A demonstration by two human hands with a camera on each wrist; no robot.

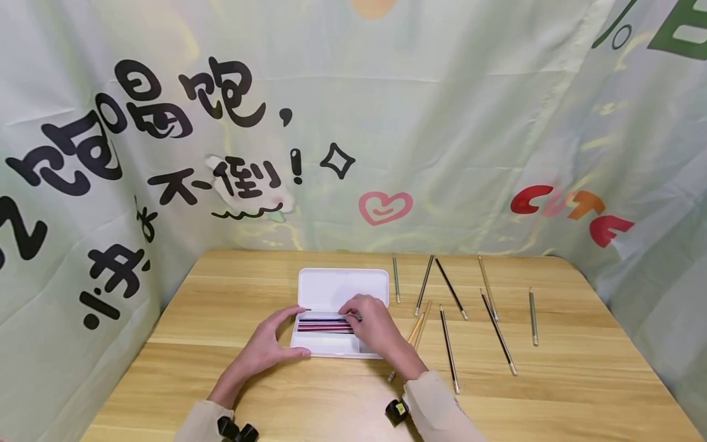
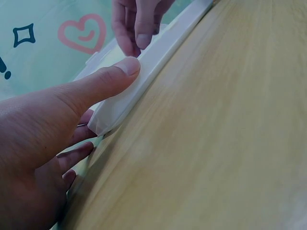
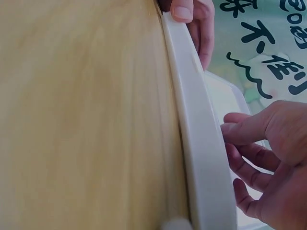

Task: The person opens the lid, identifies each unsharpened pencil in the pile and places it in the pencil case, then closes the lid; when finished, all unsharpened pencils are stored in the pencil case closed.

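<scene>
A white pencil case (image 1: 331,351) lies on the table with its lid (image 1: 342,288) folded back. Several dark and reddish pencils (image 1: 323,326) lie side by side in its tray. My left hand (image 1: 267,341) grips the case's left end, thumb at the front corner and forefinger at the back. In the left wrist view, the left thumb (image 2: 120,72) presses on the case's rim. My right hand (image 1: 372,322) reaches inside, thumb and fingers pinched at the pencils' right ends. From the right wrist view, the case wall hides the right fingertips (image 3: 230,129) in part.
To the right of the case, loose pencils lie scattered: black ones (image 1: 450,350), greenish ones (image 1: 533,316) and yellowish ones (image 1: 415,328), some under the right forearm. A printed cloth (image 1: 442,141) hangs behind the wooden table (image 1: 221,307).
</scene>
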